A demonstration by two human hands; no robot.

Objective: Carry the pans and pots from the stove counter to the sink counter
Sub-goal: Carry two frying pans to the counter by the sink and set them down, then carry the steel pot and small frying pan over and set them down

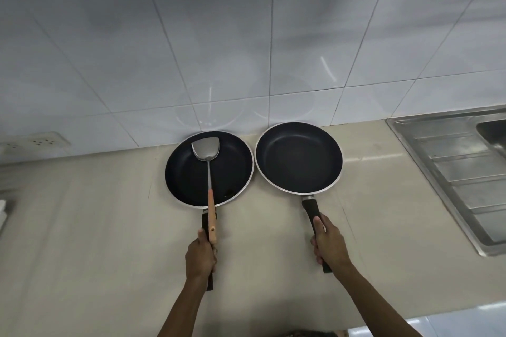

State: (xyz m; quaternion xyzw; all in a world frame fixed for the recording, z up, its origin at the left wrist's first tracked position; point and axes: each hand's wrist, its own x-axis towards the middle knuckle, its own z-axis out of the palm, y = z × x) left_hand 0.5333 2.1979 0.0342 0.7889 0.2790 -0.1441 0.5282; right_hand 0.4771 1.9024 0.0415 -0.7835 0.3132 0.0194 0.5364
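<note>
Left hand [201, 254]: arm outstretched, fist wrapped round left pan [191, 180] handle
Right hand [328, 245]: clenched on right pan [298, 157] handle
Pans: side by side over worktop [95, 227], against tiled wall
Spatula [208, 169]: lying in left pan

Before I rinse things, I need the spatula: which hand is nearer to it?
Left. The left hand grips the pan handle directly beneath the spatula's wooden end; the right hand holds the other pan's handle, farther right.
</note>
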